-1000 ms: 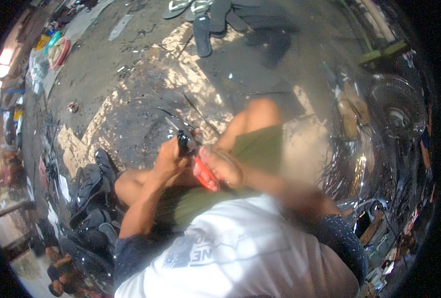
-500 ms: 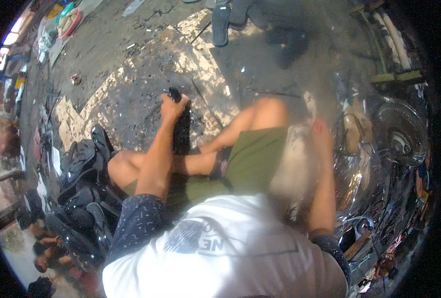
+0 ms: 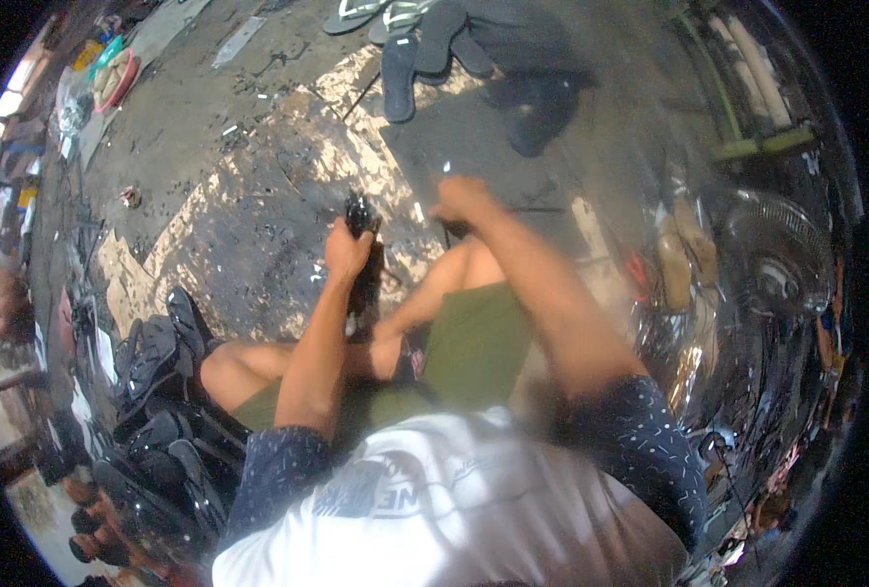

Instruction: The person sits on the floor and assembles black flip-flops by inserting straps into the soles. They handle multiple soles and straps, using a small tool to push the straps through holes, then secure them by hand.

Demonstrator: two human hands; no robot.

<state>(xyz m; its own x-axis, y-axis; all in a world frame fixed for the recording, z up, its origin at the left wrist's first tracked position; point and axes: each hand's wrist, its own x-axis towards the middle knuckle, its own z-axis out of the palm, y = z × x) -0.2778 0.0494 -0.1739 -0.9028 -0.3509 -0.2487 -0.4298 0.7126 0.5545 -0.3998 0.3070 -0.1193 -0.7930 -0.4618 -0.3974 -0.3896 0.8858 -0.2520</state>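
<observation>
Head view: left grip (image 3: 347, 250) curled closed around black bundle (image 3: 359, 212).

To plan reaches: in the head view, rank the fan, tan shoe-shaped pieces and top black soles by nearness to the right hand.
From the right hand:
1. Black soles, top of picture.
2. Tan shoe-shaped pieces, right side.
3. Fan, farther right.

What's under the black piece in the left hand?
Around the black piece in the left hand, worn floor shows, dark with pale patches. Whatever lies directly beneath is covered by the piece and hand, so I can't tell.
</observation>
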